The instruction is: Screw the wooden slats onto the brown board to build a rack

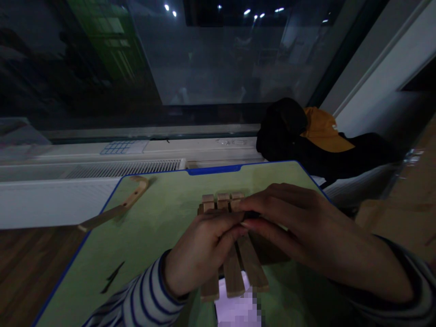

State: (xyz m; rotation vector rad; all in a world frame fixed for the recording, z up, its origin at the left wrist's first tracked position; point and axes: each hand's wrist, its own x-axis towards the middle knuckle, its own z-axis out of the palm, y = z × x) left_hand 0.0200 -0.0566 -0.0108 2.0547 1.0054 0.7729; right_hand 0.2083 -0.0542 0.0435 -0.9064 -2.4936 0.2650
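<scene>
A slatted wooden piece (233,274) with three pale slats lies in front of me on the green tabletop. My left hand (200,247) lies across the slats, its fingers wrapped over them and its thumb and forefinger meeting my right fingertips. My right hand (289,218) reaches in from the right with thumb and fingers pinched near the slats' upper part. A small dark thing shows between those fingers, too hidden to name. Below the slats' near ends is a bright, partly pixelated screen (231,302).
A bent wooden part (126,204) with holes lies at the table's (163,195) left edge, sticking out past it. Small black pieces (113,276) lie at the lower left. Beyond are a radiator (126,169), a window, dark clothing (282,131) and an orange cap (323,129).
</scene>
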